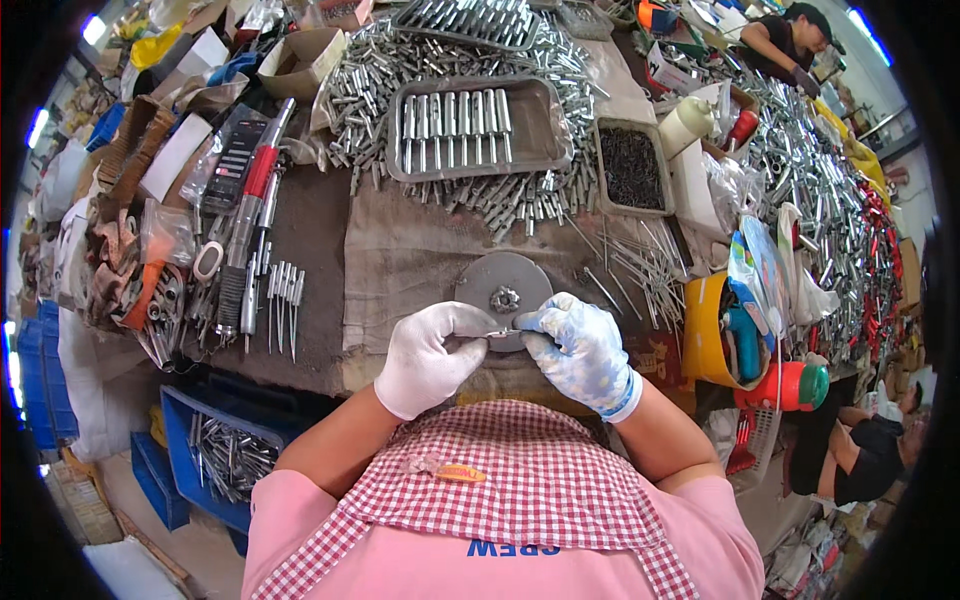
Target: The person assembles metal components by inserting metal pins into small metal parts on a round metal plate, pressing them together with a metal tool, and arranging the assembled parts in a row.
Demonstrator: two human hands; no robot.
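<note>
Small metal part (498, 334) (clock ctr.) in front of the 6 o'clock edge of a round gray disc (478, 282); contact w/ disc cannot be told. L hand (428, 358), white glove, at 9 o'clock: thumb & index pinched on part's near end. R hand (582, 350), blue-and-white glove, at 3 o'clock: thumb & index likewise closed on opp. end. Disc lies on brown cloth (395, 265). At 12, beyond disc: gray tray (538, 120) w/ row of upright-lying metal cylinders (455, 125), set amid a heap of sim. pcs. (360, 115). Approx. 2: loose thin rods (650, 265); approx. 3: yellow container (700, 335). Approx. 10: long red-and-silver tool (262, 172). Approx. 8, below bench: blue crate (178, 430) w/ metal pcs.
</note>
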